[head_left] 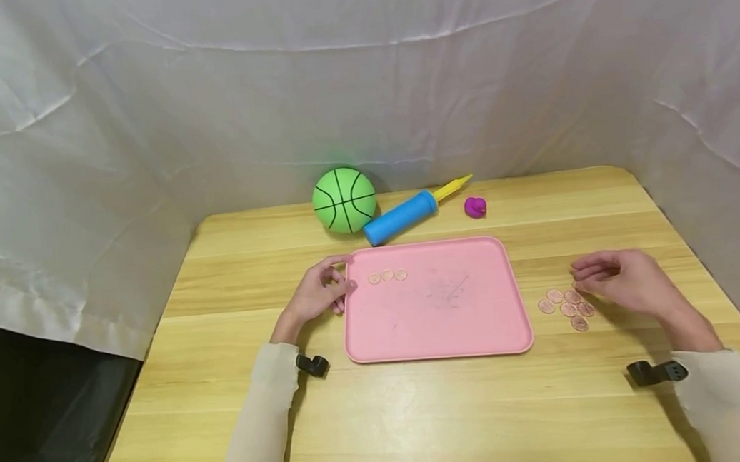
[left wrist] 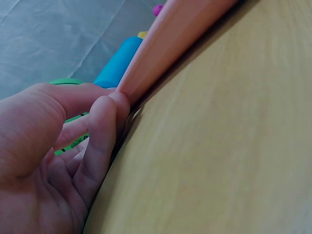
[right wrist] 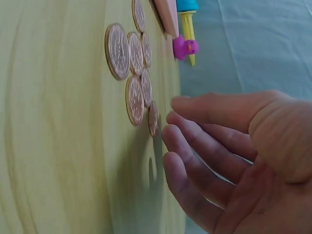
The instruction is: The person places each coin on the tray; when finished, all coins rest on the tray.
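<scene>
A pink tray (head_left: 441, 333) lies on the table with three coins (head_left: 387, 275) in a row near its upper left corner. My left hand (head_left: 316, 290) is at the tray's left rim, thumb and fingers pinching the edge near the upper corner; in the left wrist view the fingertips (left wrist: 119, 100) meet the rim. To the right of the tray lies a loose group of several copper-coloured coins (head_left: 569, 309). Just above the far right side of that group is my right hand (head_left: 631, 281), its fingers loosely bent with nothing between them. One coin is partly hidden beneath its fingertips.
Behind the tray are a green ball (head_left: 344, 200) with black lines, a blue hand pump (head_left: 401, 218) with a yellow nozzle, and a small purple rubber duck (head_left: 475, 207). Pale cloth (head_left: 399, 100) hangs along the back and sides of the wooden table (head_left: 422, 420).
</scene>
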`<state>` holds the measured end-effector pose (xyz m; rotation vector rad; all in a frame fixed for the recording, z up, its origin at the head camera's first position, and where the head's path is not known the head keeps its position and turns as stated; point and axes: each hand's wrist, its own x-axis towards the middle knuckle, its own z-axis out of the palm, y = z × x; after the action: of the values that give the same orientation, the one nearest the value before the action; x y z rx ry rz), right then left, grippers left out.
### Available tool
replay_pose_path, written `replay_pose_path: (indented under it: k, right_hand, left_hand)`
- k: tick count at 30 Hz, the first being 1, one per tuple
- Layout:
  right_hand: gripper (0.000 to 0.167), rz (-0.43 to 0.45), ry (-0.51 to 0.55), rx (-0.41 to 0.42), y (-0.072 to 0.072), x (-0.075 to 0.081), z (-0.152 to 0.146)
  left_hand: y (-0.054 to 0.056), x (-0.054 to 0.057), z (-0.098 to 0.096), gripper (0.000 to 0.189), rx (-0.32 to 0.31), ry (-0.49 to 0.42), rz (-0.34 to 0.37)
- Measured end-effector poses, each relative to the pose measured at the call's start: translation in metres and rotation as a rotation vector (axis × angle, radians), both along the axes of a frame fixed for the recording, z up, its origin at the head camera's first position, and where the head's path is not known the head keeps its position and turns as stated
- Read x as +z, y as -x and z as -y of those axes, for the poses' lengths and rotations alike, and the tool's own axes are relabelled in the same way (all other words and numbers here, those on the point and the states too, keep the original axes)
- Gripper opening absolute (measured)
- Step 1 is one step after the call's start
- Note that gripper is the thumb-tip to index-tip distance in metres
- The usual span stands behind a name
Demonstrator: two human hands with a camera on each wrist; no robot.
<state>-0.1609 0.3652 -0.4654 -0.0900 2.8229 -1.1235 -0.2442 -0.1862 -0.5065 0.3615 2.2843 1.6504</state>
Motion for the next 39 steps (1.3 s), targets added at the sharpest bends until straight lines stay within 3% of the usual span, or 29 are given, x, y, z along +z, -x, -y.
replay_pose_path:
  k: [13, 23, 34, 39]
  right_hand:
    - [0.034, -0.068, -0.040, 0.057, 0.003, -0.013, -0.008]
    - [0.024, -0.054, -0.131, 0.194, 0.010, -0.011, -0.004]
    - [0.021, -0.138, -0.125, 0.163, 0.002, -0.014, -0.001]
    - [0.024, -0.104, -0.101, 0.127, 0.004, -0.014, -0.003]
  left_hand:
    - [-0.001, 0.002, 0.000, 0.057, 0.003, -0.005, 0.009]
    - [-0.002, 0.004, -0.002, 0.056, 0.014, 0.005, 0.019]
    - [-0.002, 0.002, -0.001, 0.057, 0.009, -0.010, 0.022]
    - [-0.002, 0.003, -0.001, 0.057, 0.003, -0.005, 0.006]
